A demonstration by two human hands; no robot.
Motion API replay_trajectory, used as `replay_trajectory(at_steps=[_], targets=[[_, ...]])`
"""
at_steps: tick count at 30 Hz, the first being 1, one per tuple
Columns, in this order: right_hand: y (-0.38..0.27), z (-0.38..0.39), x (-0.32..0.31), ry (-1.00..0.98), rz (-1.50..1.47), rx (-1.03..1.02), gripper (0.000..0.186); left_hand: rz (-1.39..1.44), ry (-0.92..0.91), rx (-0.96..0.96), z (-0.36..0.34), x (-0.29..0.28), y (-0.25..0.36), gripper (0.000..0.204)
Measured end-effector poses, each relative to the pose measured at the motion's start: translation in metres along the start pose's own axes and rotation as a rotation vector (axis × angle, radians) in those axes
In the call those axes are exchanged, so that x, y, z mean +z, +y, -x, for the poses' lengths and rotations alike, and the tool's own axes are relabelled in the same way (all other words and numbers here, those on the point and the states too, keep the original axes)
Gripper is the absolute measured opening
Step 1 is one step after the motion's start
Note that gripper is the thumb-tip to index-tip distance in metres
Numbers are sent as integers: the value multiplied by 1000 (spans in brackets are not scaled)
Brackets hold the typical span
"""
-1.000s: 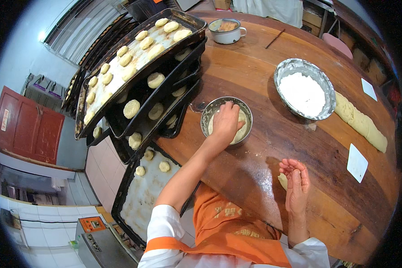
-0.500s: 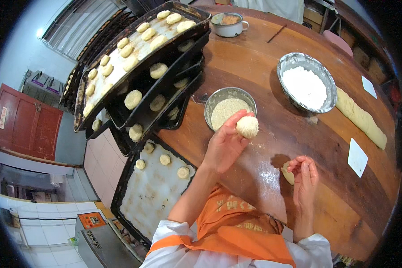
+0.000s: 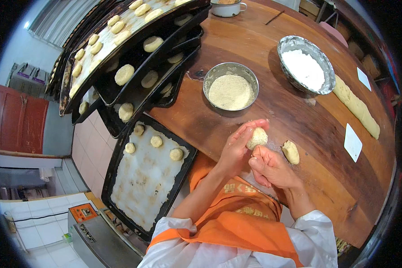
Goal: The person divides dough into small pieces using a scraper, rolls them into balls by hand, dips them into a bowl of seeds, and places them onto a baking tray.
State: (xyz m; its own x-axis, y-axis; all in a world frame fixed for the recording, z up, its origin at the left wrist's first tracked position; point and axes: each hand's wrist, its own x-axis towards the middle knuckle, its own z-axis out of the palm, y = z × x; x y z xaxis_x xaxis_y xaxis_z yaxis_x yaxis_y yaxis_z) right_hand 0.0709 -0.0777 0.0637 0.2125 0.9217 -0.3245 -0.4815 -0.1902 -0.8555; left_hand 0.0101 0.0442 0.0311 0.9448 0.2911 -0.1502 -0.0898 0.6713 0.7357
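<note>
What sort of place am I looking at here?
Most likely a bakery or pastry kitchen: stacked trays hold dough rounds, and on the table are a bowl of white powder, perhaps flour, and a long dough roll.

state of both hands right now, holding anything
Left hand: cupped, holding a coated dough ball.
Right hand: curled closed, right by the ball; contact unclear.

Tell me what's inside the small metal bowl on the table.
The metal bowl holds a layer of pale fine grains; some inner wall shows above them. The grains hide the bottom and anything buried beneath.
</note>
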Motion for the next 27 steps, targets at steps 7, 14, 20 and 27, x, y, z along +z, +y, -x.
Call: replay_trajectory(at_steps=[7, 14, 20, 27], targets=[[5, -20, 7, 32, 74, 81, 25, -30, 52, 17, 17, -17, -1, 37], [15, 10, 14, 390, 74, -127, 12, 233, 130, 209, 36, -68, 9, 38], [11, 5, -23, 515, -33, -278, 14, -219, 954, 365, 107, -177, 16, 34], [33, 1, -43, 581, 0, -203, 11, -768, 1220, 341, 153, -336, 7, 30]])
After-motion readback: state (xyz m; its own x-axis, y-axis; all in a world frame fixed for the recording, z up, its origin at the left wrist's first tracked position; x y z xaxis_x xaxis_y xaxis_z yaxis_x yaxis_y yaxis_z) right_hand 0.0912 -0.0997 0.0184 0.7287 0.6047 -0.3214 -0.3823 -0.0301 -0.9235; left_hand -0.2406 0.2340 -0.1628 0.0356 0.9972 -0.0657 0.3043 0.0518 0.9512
